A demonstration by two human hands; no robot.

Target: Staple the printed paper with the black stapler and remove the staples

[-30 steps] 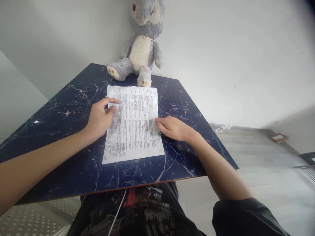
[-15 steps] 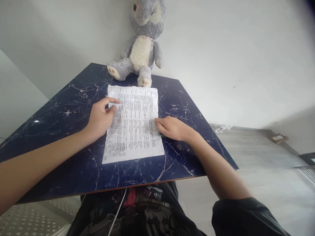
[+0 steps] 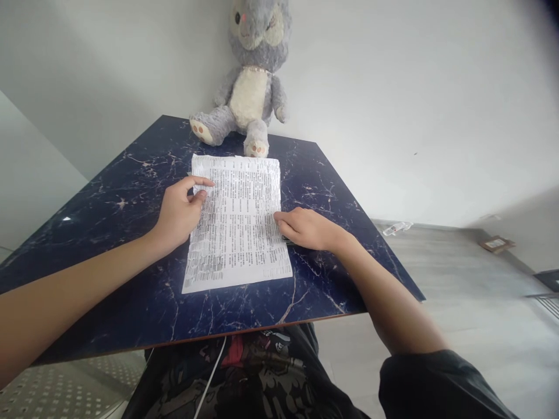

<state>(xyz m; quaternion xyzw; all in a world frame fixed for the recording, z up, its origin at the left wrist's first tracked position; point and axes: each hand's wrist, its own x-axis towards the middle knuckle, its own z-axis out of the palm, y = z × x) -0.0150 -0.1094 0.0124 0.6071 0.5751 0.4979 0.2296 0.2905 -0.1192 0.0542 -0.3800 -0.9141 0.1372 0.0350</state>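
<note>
A white printed sheet (image 3: pixel 238 224) covered in dense text lies flat on the dark blue marbled table (image 3: pixel 131 192). My left hand (image 3: pixel 179 212) rests at the sheet's left edge. Its forefinger and thumb are pinched on the paper and the other fingers are curled. My right hand (image 3: pixel 308 228) sits at the sheet's right edge, its fingers bent and held together with the tips on the paper. A thin dark shape shows under those fingers; I cannot make out what it is.
A grey and cream plush rabbit (image 3: pixel 251 87) sits against the wall at the table's far edge, its feet close to the top of the sheet. A grey floor lies to the right, with a small clear bottle (image 3: pixel 396 227) and a flat brown item (image 3: pixel 496 244).
Both hands and the sheet stay put. The view has shifted very slightly, nothing else.
</note>
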